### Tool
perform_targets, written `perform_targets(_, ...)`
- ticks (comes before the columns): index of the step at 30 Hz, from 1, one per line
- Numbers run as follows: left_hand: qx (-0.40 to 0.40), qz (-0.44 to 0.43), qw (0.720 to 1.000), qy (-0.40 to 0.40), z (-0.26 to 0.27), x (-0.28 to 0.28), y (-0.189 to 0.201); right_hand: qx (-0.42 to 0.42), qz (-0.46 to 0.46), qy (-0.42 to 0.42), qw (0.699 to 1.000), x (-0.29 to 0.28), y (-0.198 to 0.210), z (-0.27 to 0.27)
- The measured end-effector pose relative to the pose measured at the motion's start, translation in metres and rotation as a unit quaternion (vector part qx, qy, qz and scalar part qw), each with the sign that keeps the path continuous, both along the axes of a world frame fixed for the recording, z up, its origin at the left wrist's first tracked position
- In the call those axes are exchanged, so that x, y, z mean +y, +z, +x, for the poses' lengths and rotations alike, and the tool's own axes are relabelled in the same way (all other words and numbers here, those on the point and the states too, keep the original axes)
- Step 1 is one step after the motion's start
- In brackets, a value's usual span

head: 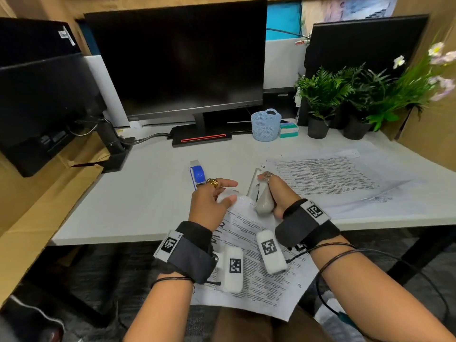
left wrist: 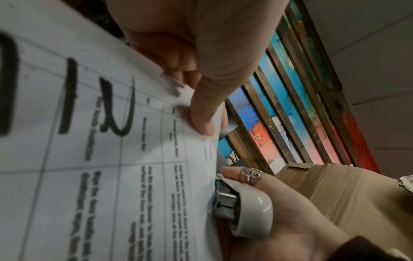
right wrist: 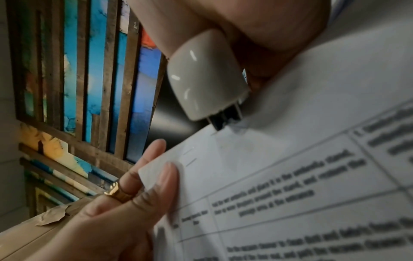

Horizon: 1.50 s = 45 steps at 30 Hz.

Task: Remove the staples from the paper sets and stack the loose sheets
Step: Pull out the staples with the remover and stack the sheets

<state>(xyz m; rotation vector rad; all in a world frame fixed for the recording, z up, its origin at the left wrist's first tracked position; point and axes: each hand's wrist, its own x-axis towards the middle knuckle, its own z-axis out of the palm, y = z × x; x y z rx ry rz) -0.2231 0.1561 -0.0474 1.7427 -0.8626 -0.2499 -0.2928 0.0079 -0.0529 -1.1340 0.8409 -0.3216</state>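
Note:
A stapled paper set (head: 254, 257) with printed tables hangs from the desk's front edge over my lap. My left hand (head: 233, 192) pinches its top corner between thumb (right wrist: 166, 180) and fingers. My right hand (head: 267, 186) grips a pale grey staple remover (head: 264, 202), whose metal jaws bite the paper's top edge (right wrist: 225, 121) close to the left thumb (left wrist: 201, 114). The staple itself is too small and blurred to make out. In the left wrist view the remover (left wrist: 248, 210) sits against the sheet's (left wrist: 111, 141) edge. Loose printed sheets (head: 328, 177) lie flat on the right.
A blue stapler (head: 197, 175) lies just beyond my left hand. At the back stand a monitor (head: 177, 62), a pale blue basket (head: 266, 127) and potted plants (head: 323, 99). Cardboard (head: 37, 206) flanks the white desk (head: 138, 193) on the left.

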Motion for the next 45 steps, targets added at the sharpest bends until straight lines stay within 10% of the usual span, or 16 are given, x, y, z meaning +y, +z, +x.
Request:
perform_targets(18,-0.062,-0.112,0.991,0.045,-0.017,0.014,0.014,-0.173,-0.118,-0.190,0.959,-0.003,-0.001,-0.028)
perform_targets(38,-0.066,-0.123,0.990,0.009,-0.035,0.015,0.013,-0.173,-0.154,-0.160,0.960,0.013,0.009,-0.021)
perform_targets(45,-0.117,0.007,0.992,0.050,-0.028,0.018,0.015,-0.158,-0.123,-0.086,0.976,0.014,0.009,-0.015)
